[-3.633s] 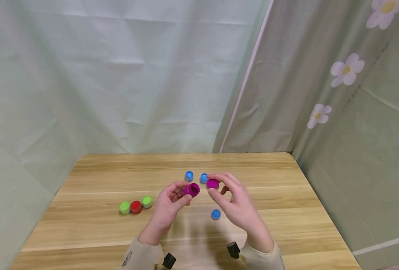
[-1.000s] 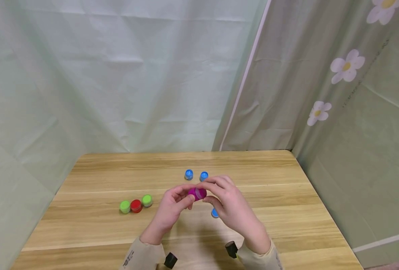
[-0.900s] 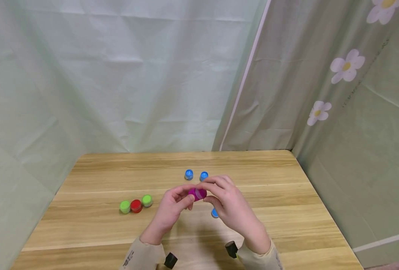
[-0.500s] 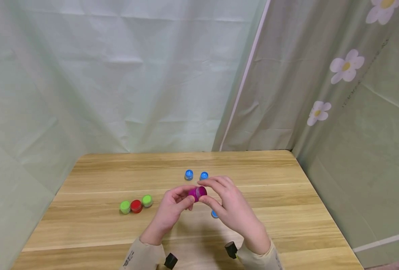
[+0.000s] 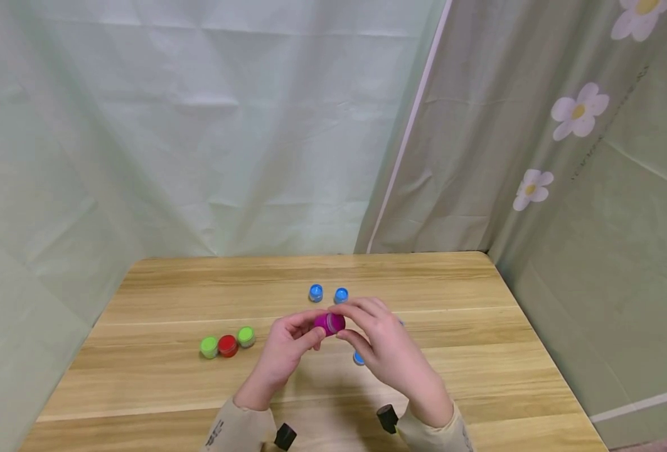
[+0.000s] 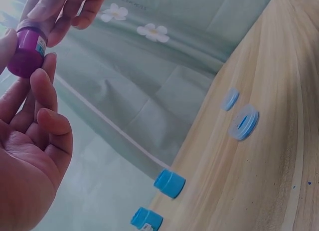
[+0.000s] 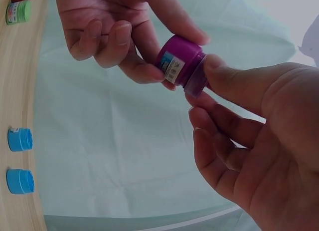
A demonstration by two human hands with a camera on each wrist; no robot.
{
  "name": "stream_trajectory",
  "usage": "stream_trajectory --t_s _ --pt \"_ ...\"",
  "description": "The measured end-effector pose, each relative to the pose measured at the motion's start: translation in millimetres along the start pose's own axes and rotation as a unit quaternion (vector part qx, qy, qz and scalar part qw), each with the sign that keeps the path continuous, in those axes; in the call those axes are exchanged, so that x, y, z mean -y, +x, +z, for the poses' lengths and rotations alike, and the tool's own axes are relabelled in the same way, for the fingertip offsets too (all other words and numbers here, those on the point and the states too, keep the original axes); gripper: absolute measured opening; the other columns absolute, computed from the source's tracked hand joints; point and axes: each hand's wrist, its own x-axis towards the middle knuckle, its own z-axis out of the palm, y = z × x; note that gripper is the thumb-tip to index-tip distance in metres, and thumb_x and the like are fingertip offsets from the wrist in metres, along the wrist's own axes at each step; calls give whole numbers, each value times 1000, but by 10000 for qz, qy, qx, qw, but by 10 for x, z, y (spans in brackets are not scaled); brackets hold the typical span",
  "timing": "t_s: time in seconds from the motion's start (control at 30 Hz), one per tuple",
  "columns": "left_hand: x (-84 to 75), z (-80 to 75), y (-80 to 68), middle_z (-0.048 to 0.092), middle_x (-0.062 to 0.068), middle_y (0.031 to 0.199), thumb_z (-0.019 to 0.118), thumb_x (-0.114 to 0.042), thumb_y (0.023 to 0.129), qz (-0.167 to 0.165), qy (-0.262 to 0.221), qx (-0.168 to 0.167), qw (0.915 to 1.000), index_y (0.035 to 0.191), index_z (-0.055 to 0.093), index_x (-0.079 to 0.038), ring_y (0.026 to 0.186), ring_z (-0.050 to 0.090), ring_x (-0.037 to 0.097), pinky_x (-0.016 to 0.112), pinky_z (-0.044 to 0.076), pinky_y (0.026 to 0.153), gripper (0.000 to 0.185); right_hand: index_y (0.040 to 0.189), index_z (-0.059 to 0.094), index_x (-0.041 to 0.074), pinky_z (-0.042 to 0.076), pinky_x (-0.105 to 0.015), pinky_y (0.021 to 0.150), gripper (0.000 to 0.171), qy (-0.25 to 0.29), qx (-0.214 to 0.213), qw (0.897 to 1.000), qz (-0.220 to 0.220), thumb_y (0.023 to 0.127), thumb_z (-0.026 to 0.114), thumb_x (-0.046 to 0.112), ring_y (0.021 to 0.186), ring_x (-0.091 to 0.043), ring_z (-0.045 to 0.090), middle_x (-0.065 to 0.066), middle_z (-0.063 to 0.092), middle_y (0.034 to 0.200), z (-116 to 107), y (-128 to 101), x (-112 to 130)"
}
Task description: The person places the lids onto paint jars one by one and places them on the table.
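A small purple paint jar (image 5: 323,324) is tilted sideways above the table, between both hands. My left hand (image 5: 285,345) grips its labelled body (image 7: 175,61) with thumb and fingers. On the jar's mouth sits a translucent-rimmed purple lid (image 7: 196,80), whose rim my right hand (image 5: 389,342) pinches between thumb and fingertips. Two blue jars (image 6: 169,183) with uncovered mouths stand on the table beyond the hands. Two loose blue lids (image 6: 244,122) lie near the right hand; in the head view that hand partly covers them.
Left of the hands stand two green-lidded jars (image 5: 209,347) and a red-lidded jar (image 5: 228,345) in a row. The wooden table (image 5: 158,301) ends at pale curtains (image 5: 243,138) behind and to the right.
Earlier the purple lid was apart from the jar in my right hand; now it sits on the mouth. Half a second ago my right fingers were spread wider around it; they have closed in again.
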Motion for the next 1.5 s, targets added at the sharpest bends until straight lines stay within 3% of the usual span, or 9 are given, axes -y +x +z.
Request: stream_trajectory --t_s 0.4,0.63,0.8,0.93,1.03,1.13,1.23,1.37,1.5 --pt "18 2 13 78 -3 109 70 -3 103 120 -114 -10 9999 129 66 16 85 64 10 23 56 74 33 122 72 9 55 -37 98 27 -384 21 9983 431 99 77 24 115 -22 62 0 70 119 42 25 52" --pt "52 18 14 79 -1 118 79 -7 98 382 -432 134 9982 130 77 -5 98 73 11 23 60 80 33 107 69 14 53 -31 80 24 -697 75 9926 990 104 72 38 101 -15 57 7 65 101 85 15 73" --pt "69 45 12 79 -1 119 81 -8 95 501 -564 268 9968 128 80 -14 103 75 12 25 61 83 33 93 67 19 51 -30 72 23 -863 -42 9900 1115 104 72 39 90 -12 54 8 63 90 101 11 60" --pt "72 62 4 80 0 116 81 -10 96 457 -547 363 9968 126 81 -13 93 74 10 24 60 78 31 84 67 22 49 -29 70 27 -844 -17 9894 1180 104 71 40 85 -11 53 10 63 85 94 11 36" --pt "63 61 -4 80 -2 105 76 -12 100 308 -438 333 9980 126 81 -10 80 68 9 23 57 72 26 91 71 23 50 -30 73 25 -639 21 9902 1245 105 69 43 89 -10 55 14 63 89 64 -5 15" --pt "52 45 -11 78 -4 95 69 -12 106 182 -416 231 9987 125 82 -14 74 63 8 23 55 72 23 116 74 21 54 -34 83 26 -306 64 9940 1052 105 69 43 104 -11 58 12 68 108 6 -26 -4" --pt "42 23 -16 78 -5 94 62 -13 110 218 -509 229 9982 123 82 -23 75 61 8 23 53 73 26 139 68 20 54 -38 95 40 -78 102 9988 478 103 73 37 120 -16 57 7 66 130 -54 -30 -31" --pt "21 10 -16 77 -7 96 59 -16 112 344 -566 405 9970 125 81 -29 75 61 7 22 53 73 29 145 66 19 53 -36 101 46 -71 114 9993 -344 101 77 27 126 -21 57 3 63 138 -79 -15 -71" --pt "13 8 -16 75 -7 93 61 -13 111 421 -596 561 9958 127 80 -28 76 61 8 22 53 74 30 141 69 20 53 -33 101 44 -176 71 9977 -657 99 80 24 123 -21 58 2 65 135 -67 -5 -84"
